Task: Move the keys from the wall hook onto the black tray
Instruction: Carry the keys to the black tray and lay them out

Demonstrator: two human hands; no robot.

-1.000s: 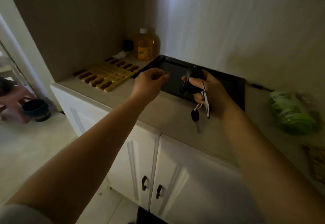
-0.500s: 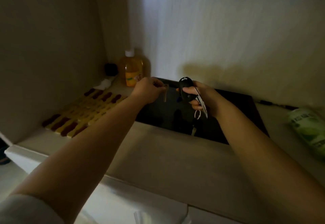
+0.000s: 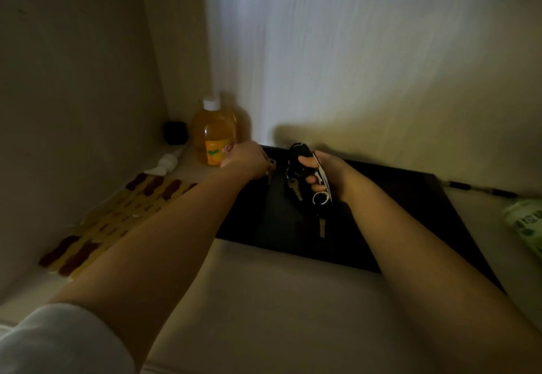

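Note:
The black tray [image 3: 410, 212] lies on the pale counter against the back wall. My right hand [image 3: 328, 177] is over the tray, shut on a key bunch [image 3: 299, 165] with a black fob, a metal ring and a white tag; keys hang from it down to the tray surface. My left hand [image 3: 246, 158] is over the tray's left end, fingers pinched on a small single key [image 3: 270, 169] that hangs below them. No wall hook is in view.
An orange-liquid bottle [image 3: 215, 136] stands in the back left corner next to a small black object [image 3: 175, 132] and a white tube [image 3: 165, 164]. A yellow-and-brown mat [image 3: 117, 215] lies left of the tray. A green packet [image 3: 528, 227] sits at the right edge.
Both hands have moved forward from the counter's front edge to over the tray and lowered; the hanging keys now reach the tray surface. The view has moved closer to the wall.

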